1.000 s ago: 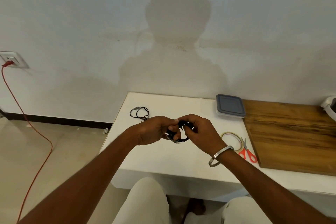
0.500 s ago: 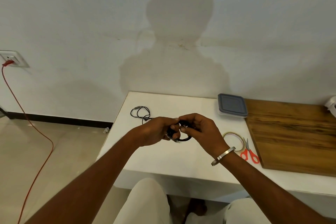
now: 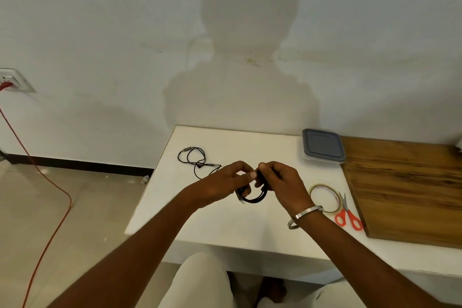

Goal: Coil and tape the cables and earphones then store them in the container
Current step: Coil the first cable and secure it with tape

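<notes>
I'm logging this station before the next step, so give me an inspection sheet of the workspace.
Surface: white table, wooden board at its right.
Job's things: black cable coil held in both hands; earphones loose on table; tape roll; lidded container, closed.
Clutter: red scissors beside tape.
Grippers: left hand and right hand both grip the coil.
Cables: red cord from wall socket.
Surroundings: white wall, tiled floor.

You face a pale wall [image 3: 100, 20] carrying your shadow [image 3: 246, 62]; a white surface [image 3: 225, 220] abuts it, beige floor [image 3: 75, 207] and wall socket [image 3: 15, 80] left.
</notes>
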The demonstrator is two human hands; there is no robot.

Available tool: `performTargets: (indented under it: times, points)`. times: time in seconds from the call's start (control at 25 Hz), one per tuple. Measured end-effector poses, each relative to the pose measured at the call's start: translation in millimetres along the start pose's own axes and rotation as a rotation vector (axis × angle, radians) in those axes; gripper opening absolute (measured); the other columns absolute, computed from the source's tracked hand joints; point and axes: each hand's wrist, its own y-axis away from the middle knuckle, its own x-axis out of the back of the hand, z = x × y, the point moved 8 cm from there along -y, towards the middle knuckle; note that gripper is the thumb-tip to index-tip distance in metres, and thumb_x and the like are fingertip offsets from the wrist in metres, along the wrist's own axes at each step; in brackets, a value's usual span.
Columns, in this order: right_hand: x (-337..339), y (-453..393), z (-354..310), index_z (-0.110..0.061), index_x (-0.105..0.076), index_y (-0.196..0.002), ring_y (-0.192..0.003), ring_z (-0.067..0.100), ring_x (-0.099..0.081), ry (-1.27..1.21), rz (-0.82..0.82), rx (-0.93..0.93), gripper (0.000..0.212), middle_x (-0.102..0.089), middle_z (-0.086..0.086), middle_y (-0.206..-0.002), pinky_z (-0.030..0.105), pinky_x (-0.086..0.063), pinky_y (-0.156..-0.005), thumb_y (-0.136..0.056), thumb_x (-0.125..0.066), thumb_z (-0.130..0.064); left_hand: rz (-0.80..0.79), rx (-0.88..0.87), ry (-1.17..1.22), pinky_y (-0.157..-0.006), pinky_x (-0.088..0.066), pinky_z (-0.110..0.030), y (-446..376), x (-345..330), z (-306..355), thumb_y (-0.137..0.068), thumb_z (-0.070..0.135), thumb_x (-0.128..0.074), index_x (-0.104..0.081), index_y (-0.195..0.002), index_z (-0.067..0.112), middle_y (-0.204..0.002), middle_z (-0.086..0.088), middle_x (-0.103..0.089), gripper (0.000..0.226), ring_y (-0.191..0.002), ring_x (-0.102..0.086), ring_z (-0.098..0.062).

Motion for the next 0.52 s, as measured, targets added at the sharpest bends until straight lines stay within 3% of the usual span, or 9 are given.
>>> performTargets:
  times: [0.12,0.2,0.36,0.52]
  points:
    - [0,-9,23,-0.011,-0.064,-0.094,-0.061,0.021,-0.065,-0.198,0.055,-0.202,0.017,-0.067,0.01,-0.071,0.037,-0.056,-0.073,-0.091,-0.058,-0.027,0.106,-0.059,-0.051,-0.066,-0.043,-0.022,-7,-2,3,-0.097,0.036,-0.053,-0.053,-0.102,0.011,-0.07,0.001,-0.063,0.025,-0.064,-0.053,-0.01]
    - [5,-16,32,-0.017,-0.056,-0.1,-0.057,0.022,-0.063,-0.239,0.13,-0.227,0.013,-0.068,0.01,-0.07,0.036,-0.057,-0.066,-0.089,-0.061,-0.021,0.172,-0.072,-0.081,-0.064,-0.04,-0.023,-15,-4,-1,-0.097,0.037,-0.051,-0.053,-0.097,0.015,-0.066,0.006,-0.062,0.021,-0.061,-0.051,-0.008]
    - [12,-30,27,-0.018,-0.064,-0.101,-0.061,0.016,-0.069,0.12,0.139,0.022,0.013,-0.071,0.004,-0.072,0.032,-0.059,-0.064,-0.093,-0.054,-0.021,0.288,-0.067,-0.092,-0.061,-0.038,-0.029,-38,-1,-13,-0.098,0.035,-0.048,-0.051,-0.091,0.017,-0.062,0.006,-0.058,0.02,-0.057,-0.047,-0.011]
    - [12,-38,31,-0.03,-0.048,-0.12,-0.07,0.008,-0.069,0.23,0.054,0.156,0.028,-0.07,-0.001,-0.082,0.022,-0.057,-0.066,-0.094,-0.052,-0.021,0.337,-0.036,-0.283,-0.072,-0.047,-0.04,-60,3,-29,-0.096,0.044,-0.046,-0.049,-0.087,0.026,-0.074,-0.004,-0.066,0.02,-0.068,-0.06,-0.02]
